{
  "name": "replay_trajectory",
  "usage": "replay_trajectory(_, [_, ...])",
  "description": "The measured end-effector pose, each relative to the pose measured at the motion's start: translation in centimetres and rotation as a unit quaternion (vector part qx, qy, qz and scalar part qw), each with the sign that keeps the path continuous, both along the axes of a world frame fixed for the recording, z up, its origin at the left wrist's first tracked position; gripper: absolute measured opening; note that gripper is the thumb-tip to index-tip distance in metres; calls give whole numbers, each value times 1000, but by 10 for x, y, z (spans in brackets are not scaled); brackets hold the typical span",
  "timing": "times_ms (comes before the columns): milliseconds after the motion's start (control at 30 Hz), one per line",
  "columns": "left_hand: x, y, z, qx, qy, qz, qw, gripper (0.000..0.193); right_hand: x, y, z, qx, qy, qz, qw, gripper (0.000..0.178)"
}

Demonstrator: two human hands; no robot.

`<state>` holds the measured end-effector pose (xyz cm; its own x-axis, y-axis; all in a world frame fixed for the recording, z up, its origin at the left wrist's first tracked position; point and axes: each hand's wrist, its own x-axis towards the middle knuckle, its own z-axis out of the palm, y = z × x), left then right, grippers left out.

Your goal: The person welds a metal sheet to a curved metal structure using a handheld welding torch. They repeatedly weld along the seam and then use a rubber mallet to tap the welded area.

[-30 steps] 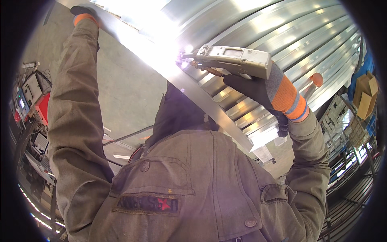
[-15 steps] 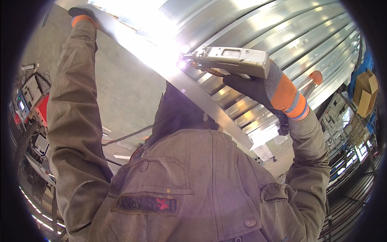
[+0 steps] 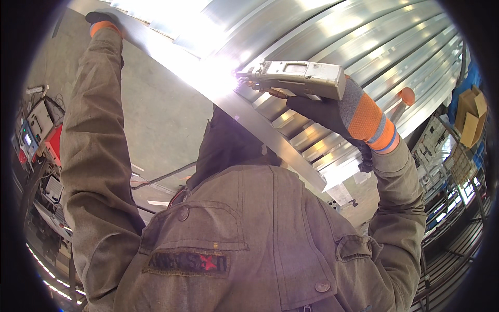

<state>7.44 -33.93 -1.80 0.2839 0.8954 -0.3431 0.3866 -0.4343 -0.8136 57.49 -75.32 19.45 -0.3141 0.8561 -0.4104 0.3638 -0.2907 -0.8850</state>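
My right hand [image 3: 338, 112], in a grey, orange and black glove, is closed round a handheld welding gun [image 3: 301, 78] with a pale boxy body. The gun's tip meets the metal frame bar [image 3: 270, 127], where a very bright glare [image 3: 218, 75] hides the contact point. Slatted shiny metal [image 3: 358, 47] lies beyond the bar. At the far upper left, my left hand [image 3: 106, 20] in a dark glove with an orange cuff is at the far part of the same bar. Its fingers are mostly hidden, and I cannot tell how they are bent.
A dark cable [image 3: 171, 174] runs across the grey floor [image 3: 161, 99]. On the left stand a control box with a small screen [image 3: 27, 139] and a red item [image 3: 54, 143]. An orange round-ended part [image 3: 407, 96] and an open cardboard box [image 3: 472, 118] are at the right.
The glare at the gun's tip has spread and become whiter over the bar. The gun and both hands have shifted only very slightly.
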Motion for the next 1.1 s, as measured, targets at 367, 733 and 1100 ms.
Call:
replay_trajectory(367, [-6, 11, -38, -57, 184, 115, 975, 85, -5, 28, 30, -42, -102, 96, 989, 44])
replay_trajectory(733, [-16, 4, -10, -53, -33, 33, 997, 55, -9, 40, 46, -109, -67, 68, 989, 49])
replay_trajectory(1100, [55, -33, 12, 195, -792, 487, 312, 106, -30, 51, 24, -9, 26, -50, 998, 45])
